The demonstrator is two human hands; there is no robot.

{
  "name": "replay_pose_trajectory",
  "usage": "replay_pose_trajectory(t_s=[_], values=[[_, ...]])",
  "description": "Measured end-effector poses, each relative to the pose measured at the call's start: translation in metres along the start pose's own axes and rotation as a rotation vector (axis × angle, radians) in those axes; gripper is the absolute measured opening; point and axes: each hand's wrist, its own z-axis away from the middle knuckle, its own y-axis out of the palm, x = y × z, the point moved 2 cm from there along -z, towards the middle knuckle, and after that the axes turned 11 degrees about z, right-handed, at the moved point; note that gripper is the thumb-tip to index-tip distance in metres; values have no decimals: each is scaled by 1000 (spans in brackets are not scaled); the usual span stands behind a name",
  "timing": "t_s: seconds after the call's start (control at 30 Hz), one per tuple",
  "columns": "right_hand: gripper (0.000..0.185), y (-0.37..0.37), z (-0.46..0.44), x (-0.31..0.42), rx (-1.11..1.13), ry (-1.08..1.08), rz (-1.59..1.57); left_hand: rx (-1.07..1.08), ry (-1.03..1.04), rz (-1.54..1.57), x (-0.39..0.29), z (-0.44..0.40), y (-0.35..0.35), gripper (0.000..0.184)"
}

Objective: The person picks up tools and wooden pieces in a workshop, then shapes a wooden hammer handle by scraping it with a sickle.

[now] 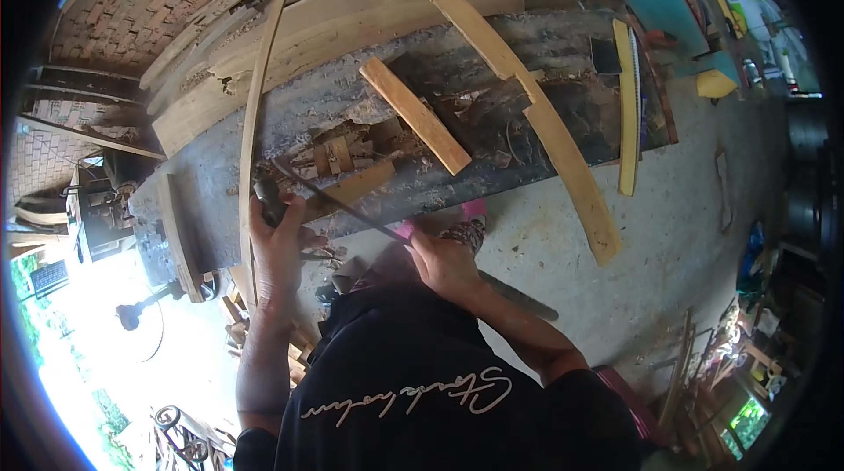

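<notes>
Dark rod (347,206) in hand, extent of work undetermined

Right hand (447,267) curled round the dark rod, which slants over the near edge of the desk (207,179); left hand (280,238) closed on a dark object (269,198). Done: rod taken up. Short board (415,116) lies loose on the desk; remaining work cannot be determined
</notes>
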Motion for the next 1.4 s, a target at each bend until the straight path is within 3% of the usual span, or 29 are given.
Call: replay_pose_trajectory(t_s=[0.07,0.17,0.3,0.37,0.47,0.53,0.67,0.77,0.9,1.07,1.13,1.2,1.27,1.4], values=[[12,5,6,-5,2,-14,7,2,-17,-4,3,2,-2,19],[11,18,0,-32,55,157,34,-13,10,-9,1,3,-1,19],[10,4,4,-15,97,168,4,4,39,-4,2,0,0,19],[10,-6,3,3,-2,26,-58,20,23,-10,0,2,5,19],[11,24,6,-22,-71,77,9,45,29,-15,-1,1,6,20],[14,34,5,-45,6,146,28,54,42,-13,-3,0,8,20],[13,19,1,-31,32,164,77,56,44,2,-4,-1,13,20],[14,14,7,-21,-24,48,57,76,35,-31,-6,-4,17,20],[14,51,5,-66,69,280,52,45,36,-80,-6,-9,15,20],[15,41,11,-52,109,261,84,53,33,-74,-11,-10,18,20],[15,26,10,-32,0,129,56,66,23,-114,-11,-9,21,21],[15,42,12,-45,7,139,62,56,30,-144,-16,-8,21,20],[15,57,8,-74,80,328,80,55,50,-133,-14,-7,19,20],[14,42,3,-63,91,270,100,46,65,-121,-14,-4,20,20]])
